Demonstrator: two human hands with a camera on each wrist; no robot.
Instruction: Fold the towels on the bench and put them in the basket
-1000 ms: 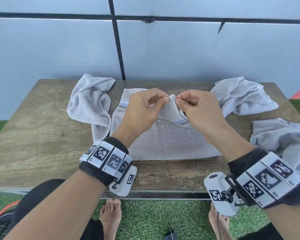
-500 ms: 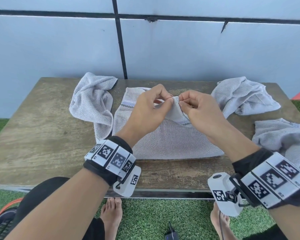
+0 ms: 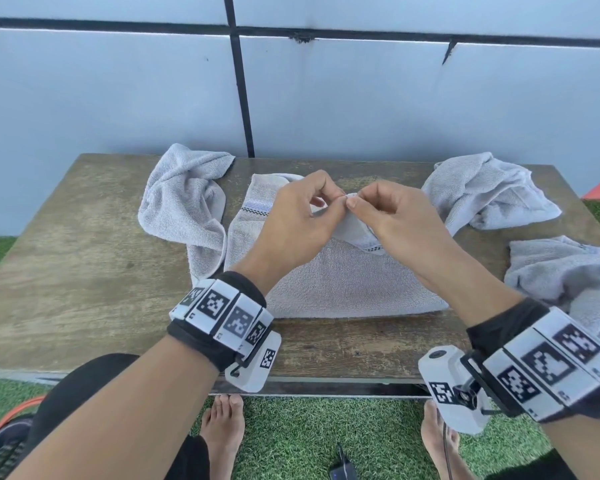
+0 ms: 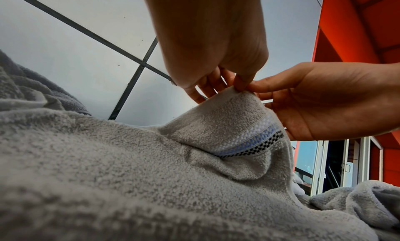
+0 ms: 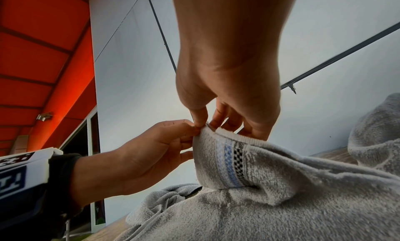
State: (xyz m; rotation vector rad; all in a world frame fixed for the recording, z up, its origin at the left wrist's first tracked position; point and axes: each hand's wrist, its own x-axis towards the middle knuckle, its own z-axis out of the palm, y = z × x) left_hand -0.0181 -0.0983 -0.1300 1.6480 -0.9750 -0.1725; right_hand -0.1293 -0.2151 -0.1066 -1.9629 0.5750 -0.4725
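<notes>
A grey towel with a blue and checkered stripe lies spread in the middle of the wooden bench. One of its far corners is lifted off the surface. My left hand and my right hand meet at that corner, each pinching it between thumb and forefinger. The left wrist view shows the left hand pinching the corner tip of the towel, the right hand beside it. In the right wrist view the right hand and left hand hold the towel by its hem.
Three crumpled grey towels lie on the bench: one at the back left, one at the back right, one at the right edge. A pale wall stands behind. A dark object with an orange rim sits on the grass at bottom left.
Both hands stay together at the lifted corner and only their fingers shift their pinch slightly. The rest of the towel lies as before.
</notes>
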